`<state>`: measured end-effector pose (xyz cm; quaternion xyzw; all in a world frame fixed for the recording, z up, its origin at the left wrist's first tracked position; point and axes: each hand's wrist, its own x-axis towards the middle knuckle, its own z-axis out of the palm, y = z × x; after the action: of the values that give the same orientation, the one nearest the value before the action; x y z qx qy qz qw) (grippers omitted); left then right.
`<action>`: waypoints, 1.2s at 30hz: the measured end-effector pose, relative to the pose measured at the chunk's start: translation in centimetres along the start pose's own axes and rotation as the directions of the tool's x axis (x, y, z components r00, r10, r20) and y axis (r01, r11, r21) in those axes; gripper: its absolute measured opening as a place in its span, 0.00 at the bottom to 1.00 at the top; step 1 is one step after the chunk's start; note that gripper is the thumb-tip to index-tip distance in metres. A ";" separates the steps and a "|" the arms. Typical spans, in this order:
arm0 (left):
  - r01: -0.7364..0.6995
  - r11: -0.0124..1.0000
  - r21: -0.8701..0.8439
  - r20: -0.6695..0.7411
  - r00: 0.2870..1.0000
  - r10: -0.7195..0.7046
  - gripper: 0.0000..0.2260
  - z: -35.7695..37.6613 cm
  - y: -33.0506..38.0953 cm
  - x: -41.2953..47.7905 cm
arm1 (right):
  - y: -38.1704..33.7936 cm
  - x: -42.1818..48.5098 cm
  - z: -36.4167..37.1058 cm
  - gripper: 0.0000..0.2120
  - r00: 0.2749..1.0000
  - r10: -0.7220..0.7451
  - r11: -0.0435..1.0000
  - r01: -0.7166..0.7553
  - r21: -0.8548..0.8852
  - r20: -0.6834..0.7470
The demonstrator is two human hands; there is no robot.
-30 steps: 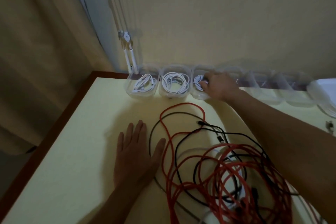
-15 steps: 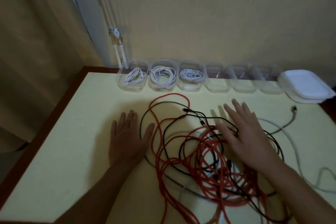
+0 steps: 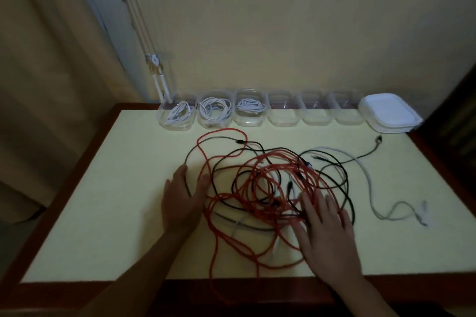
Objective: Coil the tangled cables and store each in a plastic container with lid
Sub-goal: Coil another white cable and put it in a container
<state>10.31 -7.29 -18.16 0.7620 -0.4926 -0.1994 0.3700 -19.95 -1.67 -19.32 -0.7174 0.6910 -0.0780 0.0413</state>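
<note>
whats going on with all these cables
A person faces a tangle of red, black and grey cables on the pale yellow table. The left hand lies flat at the tangle's edge, the right hand on the red loops. Three clear plastic containers hold coiled white cables; three stand empty beside stacked white lids.

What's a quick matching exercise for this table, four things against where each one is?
Things: 1 red cable; 2 lid stack; 3 coiled white cables; 4 left hand.
Places: A right end of the container row; B inside the leftmost three of that row; C flat, just left of the tangle; D in the tangle, mid-table.
Pairs: 1-D, 2-A, 3-B, 4-C.
</note>
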 end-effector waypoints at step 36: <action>-0.489 0.844 0.222 0.114 0.872 0.476 0.22 2.7 9.1 -8.0 | 7.7 7.3 -14.8 0.13 0.832 0.493 0.243 -0.415 0.877 0.257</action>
<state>-0.46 -3.34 -13.45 0.6475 -0.6988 -0.0587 0.2982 -29.83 -8.56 -5.68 -0.3408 0.7100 -0.4508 0.4202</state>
